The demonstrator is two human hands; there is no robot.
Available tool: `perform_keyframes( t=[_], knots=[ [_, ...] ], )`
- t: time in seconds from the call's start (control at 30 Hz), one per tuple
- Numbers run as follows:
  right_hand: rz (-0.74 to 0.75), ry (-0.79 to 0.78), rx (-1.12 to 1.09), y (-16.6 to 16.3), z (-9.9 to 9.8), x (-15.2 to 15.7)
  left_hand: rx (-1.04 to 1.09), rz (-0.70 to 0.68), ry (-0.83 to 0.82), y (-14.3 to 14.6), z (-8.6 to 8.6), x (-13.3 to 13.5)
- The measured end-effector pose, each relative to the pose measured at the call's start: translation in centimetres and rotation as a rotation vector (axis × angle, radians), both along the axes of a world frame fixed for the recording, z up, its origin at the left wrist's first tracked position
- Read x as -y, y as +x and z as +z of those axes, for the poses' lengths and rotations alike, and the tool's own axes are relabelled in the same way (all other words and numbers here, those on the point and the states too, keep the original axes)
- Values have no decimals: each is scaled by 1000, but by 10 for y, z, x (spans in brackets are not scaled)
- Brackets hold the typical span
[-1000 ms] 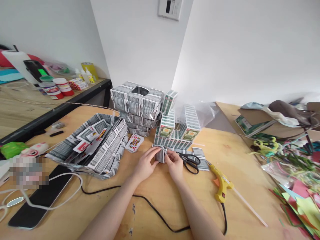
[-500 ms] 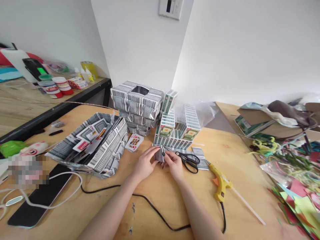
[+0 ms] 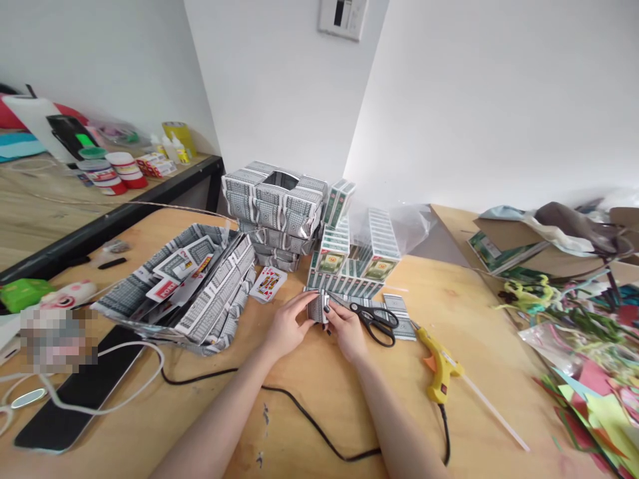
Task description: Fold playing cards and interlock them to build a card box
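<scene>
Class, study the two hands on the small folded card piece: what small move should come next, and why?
Probably squeeze the fold tighter before letting go: the left hand and right hand both pinch the folded card piece from opposite sides over the table, while the glue gun lies untouched nearby.

The wooden table (image 3: 309, 392) carries a tray woven from playing cards (image 3: 184, 289), one face-up king card (image 3: 268, 283) beside it, stacked card packs (image 3: 349, 269) further back, black scissors (image 3: 377, 321), a yellow glue gun (image 3: 439, 367) and a black cable (image 3: 304, 416).
</scene>
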State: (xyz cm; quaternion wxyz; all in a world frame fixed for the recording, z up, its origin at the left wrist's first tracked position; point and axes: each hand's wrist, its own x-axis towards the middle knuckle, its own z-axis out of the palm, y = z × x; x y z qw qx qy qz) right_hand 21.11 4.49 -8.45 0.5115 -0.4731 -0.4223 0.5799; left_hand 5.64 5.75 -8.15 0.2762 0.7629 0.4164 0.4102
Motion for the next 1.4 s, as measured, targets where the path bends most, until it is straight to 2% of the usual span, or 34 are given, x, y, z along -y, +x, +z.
perform_keyframes(
  t=[0.13,0.4,0.6,0.97,1.23,1.4],
  knots=[
    [-14,2,-16,-1,2,1,5,5,4,0,-1,0],
    [-73,120,216,-6,8,6,-22,13,16,1,-1,1],
    [-124,175,303,-8,9,8,-34,6,8,1,-3,1],
    [-263,184,454,-10,-3,8,-72,-9,53,2,0,1],
    [-123,185,288,-15,0,12,-87,86,112,3,2,1],
    [-48,157,305,-17,-4,13,-87,118,121,3,6,2]
  ],
)
